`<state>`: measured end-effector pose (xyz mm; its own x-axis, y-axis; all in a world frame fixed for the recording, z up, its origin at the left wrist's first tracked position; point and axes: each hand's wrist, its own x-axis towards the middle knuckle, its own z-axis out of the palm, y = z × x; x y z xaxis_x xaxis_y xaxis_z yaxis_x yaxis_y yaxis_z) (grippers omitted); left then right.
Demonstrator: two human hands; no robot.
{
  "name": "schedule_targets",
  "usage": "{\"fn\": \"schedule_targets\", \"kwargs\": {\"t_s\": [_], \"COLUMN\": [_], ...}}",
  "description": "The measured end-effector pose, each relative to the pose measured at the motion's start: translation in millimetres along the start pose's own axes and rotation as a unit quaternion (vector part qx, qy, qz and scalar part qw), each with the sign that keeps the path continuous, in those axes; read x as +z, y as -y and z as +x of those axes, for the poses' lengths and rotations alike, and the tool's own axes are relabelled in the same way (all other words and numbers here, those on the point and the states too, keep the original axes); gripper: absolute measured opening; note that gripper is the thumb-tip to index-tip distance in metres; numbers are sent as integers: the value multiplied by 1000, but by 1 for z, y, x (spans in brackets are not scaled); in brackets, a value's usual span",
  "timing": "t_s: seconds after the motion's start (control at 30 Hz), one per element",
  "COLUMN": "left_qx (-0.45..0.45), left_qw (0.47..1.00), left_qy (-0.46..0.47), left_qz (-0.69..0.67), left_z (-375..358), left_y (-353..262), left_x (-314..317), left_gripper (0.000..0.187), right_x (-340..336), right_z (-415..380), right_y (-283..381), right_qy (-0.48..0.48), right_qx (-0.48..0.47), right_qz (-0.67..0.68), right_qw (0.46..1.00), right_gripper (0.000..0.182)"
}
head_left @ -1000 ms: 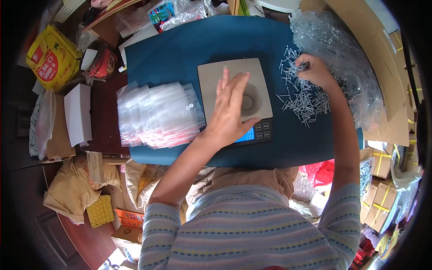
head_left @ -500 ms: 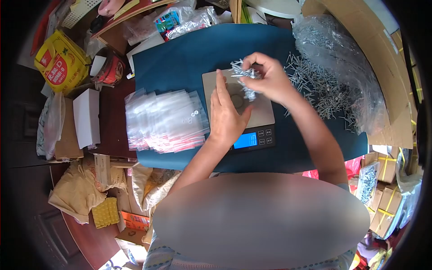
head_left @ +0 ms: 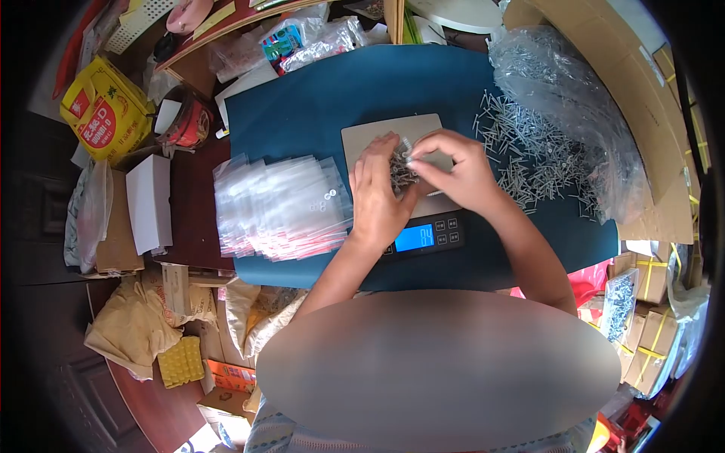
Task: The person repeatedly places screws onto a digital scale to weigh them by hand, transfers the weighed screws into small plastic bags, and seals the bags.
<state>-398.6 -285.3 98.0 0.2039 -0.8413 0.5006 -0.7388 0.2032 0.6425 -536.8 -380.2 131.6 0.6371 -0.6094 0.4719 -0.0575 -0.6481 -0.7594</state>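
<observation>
A digital scale with a metal plate and a lit blue display stands on the dark green mat. Screws lie bunched over its plate. My left hand curves around the left side of the bunch, fingers bent against it. From the right, my right hand pinches a screw or two between thumb and fingers at the bunch's edge. One loose screw lies on the plate near its right edge. Overlapping clear zip bags with red edges are left of the scale. A loose pile of screws spreads to the right.
A large clear plastic bag of screws rests against an open cardboard box at the right. On the left are a yellow bag, a red round container and a white box. A wooden shelf edge runs behind.
The screws my right hand held above the plate are now down on it. My left fingers have curled around them. The right hand has moved lower, and the display reading has changed.
</observation>
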Motion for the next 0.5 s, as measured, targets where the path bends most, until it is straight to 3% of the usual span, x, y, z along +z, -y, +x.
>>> {"fn": "schedule_targets", "kwargs": {"t_s": [0.13, 0.27, 0.33, 0.37, 0.4, 0.5], "left_qx": [38, 41, 11, -61, -32, -47], "left_qw": [996, 999, 1000, 998, 998, 998], "left_qy": [40, -1, -7, -1, -15, 24], "left_qz": [68, 30, 25, 14, 61, 33], "left_z": [-6, -24, -41, -52, -54, -71], "left_y": [-5, 10, 21, 26, 20, 10], "left_x": [-24, -59, -76, -83, -91, -92], "left_gripper": [74, 69, 69, 64, 54, 32], "right_x": [-25, -69, -78, -81, -82, -82], "right_z": [-18, -40, -44, -46, -50, -61], "right_y": [-26, -50, -39, -37, -36, -50], "right_qy": [-43, -85, -157, -158, -160, 19], "right_qx": [139, 218, 291, 305, 319, 327], "right_qz": [156, 214, 279, 339, 398, 440], "right_qw": [977, 948, 902, 876, 845, 836], "right_gripper": [12, 22, 28, 26, 25, 22]}}
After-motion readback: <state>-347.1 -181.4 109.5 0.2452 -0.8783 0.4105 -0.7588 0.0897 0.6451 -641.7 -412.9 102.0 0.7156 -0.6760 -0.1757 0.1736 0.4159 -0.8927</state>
